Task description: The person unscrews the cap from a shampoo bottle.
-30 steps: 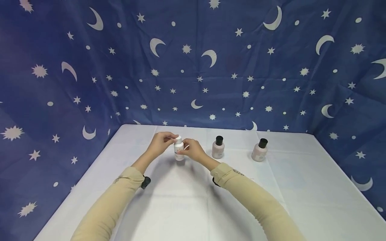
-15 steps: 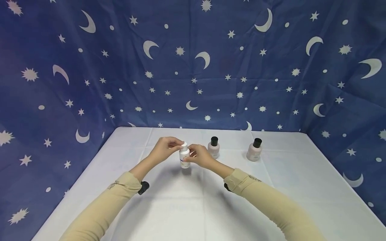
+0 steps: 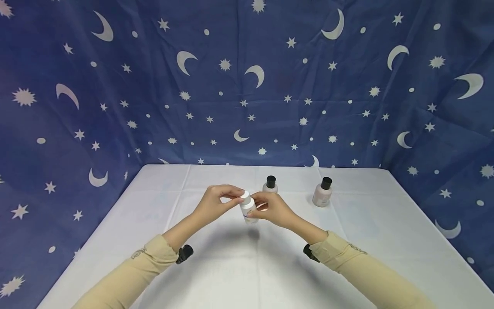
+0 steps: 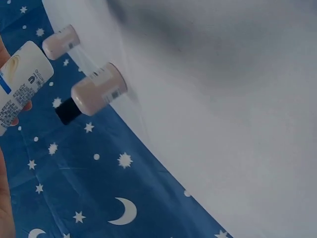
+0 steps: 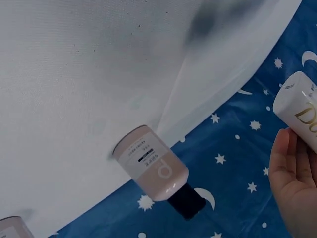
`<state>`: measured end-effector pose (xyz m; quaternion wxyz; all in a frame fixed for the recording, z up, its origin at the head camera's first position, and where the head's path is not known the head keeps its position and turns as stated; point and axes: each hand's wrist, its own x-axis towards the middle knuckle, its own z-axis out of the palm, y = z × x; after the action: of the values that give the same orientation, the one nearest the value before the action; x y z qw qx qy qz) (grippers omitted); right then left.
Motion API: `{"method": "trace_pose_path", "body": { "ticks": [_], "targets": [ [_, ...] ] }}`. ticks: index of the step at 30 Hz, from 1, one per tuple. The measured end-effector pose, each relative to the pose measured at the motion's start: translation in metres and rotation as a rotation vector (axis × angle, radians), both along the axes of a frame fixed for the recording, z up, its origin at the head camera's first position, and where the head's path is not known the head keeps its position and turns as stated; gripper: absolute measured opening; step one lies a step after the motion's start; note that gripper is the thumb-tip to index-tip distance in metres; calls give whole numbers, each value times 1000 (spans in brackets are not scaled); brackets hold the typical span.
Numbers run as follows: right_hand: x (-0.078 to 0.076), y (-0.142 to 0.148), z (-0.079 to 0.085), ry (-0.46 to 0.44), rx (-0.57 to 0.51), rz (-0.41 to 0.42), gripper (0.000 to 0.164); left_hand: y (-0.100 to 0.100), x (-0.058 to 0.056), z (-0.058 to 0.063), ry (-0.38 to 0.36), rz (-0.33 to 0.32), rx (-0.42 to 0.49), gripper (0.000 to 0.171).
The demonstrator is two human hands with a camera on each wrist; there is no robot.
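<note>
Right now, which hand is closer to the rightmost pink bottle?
Right. The right hand is left of the pink bottle; the left hand is farther left.

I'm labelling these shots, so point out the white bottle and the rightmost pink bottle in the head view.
White bottle (image 3: 247, 207), head view: on its body.
Rightmost pink bottle (image 3: 322, 196), head view: on its body.

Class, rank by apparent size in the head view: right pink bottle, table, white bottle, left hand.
1. Table
2. Left hand
3. White bottle and right pink bottle: too alike to rank; the white one is partly covered.
</note>
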<state>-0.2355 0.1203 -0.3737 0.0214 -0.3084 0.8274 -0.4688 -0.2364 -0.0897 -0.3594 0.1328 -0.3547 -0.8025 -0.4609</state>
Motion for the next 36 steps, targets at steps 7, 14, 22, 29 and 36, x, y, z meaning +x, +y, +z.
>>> {"method": "trace_pose_path", "body": {
  "ticks": [7,14,22,29,36],
  "targets": [
    [13,11,12,-49,-60,43,42,4,15,5,41,-12,107,17],
    [22,20,23,-83,-73,183,46,11,26,16,8,-67,140,28],
    [24,28,27,-174,-208,321,51,17,28,34,-88,-319,150,41],
    [22,30,26,-308,-344,471,63,19,29,49,-255,-425,241,48],
    [24,30,25,-353,-394,533,52,20,28,54,-304,-389,281,50]
  ]
}}
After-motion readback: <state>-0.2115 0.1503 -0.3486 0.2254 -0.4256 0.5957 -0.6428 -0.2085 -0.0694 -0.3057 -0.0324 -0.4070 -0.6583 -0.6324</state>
